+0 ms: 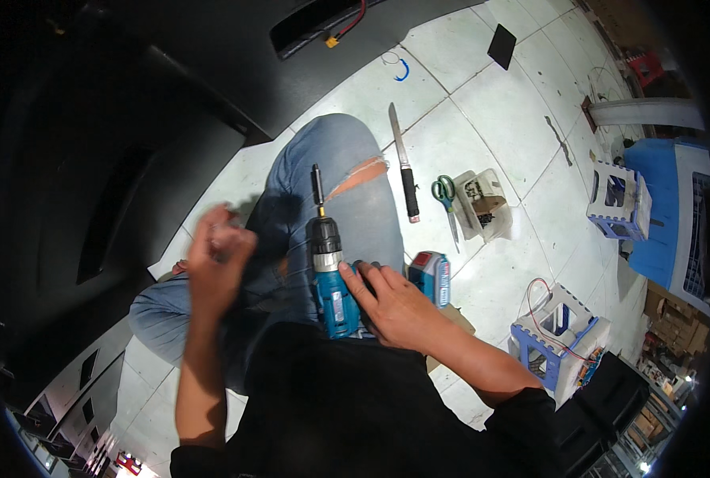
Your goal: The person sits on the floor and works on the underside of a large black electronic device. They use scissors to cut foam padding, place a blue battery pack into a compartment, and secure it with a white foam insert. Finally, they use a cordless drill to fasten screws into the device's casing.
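Observation:
My right hand (392, 301) grips a blue cordless drill (333, 280) lying along my thigh, its black bit (317, 186) pointing away from me over my knee in torn jeans (347, 171). The drill's blue battery base (432, 276) sticks out to the right of the hand. My left hand (215, 253) is raised at the left, fingers curled together, close to a large black panel (116, 151); whether it pinches something small I cannot tell.
On the white tiled floor lie a long knife (404, 166), green-handled scissors (447, 199) and a clear plastic box of small parts (482, 203). Two white-and-blue small stools (560, 334) (616, 199) stand at the right. A black square (502, 45) lies farther off.

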Available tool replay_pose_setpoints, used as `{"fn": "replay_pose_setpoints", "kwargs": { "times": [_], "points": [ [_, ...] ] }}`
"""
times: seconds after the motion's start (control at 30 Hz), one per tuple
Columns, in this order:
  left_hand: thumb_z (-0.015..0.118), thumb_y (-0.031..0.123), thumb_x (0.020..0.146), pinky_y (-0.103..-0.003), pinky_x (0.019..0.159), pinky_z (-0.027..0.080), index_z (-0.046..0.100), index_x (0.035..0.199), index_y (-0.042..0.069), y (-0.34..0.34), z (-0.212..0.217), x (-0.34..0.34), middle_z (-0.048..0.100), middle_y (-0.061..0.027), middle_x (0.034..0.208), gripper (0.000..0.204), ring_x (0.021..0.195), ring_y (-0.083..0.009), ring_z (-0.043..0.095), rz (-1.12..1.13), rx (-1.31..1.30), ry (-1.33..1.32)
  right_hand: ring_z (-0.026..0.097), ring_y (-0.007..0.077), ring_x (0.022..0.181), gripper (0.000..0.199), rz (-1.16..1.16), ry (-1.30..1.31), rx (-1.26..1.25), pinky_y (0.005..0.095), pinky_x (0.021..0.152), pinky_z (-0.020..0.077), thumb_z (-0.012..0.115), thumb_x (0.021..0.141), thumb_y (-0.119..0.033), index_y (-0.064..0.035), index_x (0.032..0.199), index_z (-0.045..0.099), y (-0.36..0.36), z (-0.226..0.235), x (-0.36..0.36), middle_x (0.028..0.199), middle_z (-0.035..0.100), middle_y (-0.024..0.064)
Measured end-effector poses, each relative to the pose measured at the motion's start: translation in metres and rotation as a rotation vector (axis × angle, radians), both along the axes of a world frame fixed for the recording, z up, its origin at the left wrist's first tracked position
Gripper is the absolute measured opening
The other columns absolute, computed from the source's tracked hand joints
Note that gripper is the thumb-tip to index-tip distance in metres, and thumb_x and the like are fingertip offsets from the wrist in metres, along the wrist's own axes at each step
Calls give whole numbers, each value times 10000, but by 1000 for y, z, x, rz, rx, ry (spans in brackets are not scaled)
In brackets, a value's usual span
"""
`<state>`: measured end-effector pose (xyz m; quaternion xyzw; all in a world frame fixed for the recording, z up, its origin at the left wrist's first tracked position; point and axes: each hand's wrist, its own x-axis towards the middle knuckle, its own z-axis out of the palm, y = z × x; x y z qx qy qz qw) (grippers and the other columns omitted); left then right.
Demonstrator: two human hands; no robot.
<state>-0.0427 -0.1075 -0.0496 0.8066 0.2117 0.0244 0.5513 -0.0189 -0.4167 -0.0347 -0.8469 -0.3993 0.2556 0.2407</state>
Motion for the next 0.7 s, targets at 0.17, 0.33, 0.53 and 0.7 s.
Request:
{"fn": "replay_pose_setpoints", "kwargs": {
  "times": [0.17,0.33,0.53,0.7],
  "points": [
    [899,318,776,-331,816,542,487,1405,0,-82,-29,-6,655,-133,1145,816,961,-184,640,-180,-123,262,651,301,1120,481,-255,220,149,408,899,558,757,739,-101,-62,1216,707,-45,-18,80,1182,681,137],
    [937,432,679,-364,859,535,481,1383,-19,-96,-14,7,651,-144,1092,952,941,-225,635,-280,-12,290,707,384,952,293,-411,-137,-249,460,867,568,651,776,-29,-28,1050,753,-121,-181,181,1007,723,209],
    [931,366,712,-335,821,515,492,1383,6,-71,-21,-21,633,-111,1055,879,924,-180,604,-177,13,271,687,405,959,443,-372,-37,-280,456,878,557,790,712,-68,-62,1145,695,-112,-243,177,1042,694,190],
    [891,260,775,-301,802,504,492,1396,30,-66,-40,-50,625,-83,1046,773,904,-144,587,-109,-101,340,692,395,940,337,-401,-74,-277,465,845,562,785,757,-122,-58,1080,715,-109,-255,172,1006,701,190]
  ]
}}
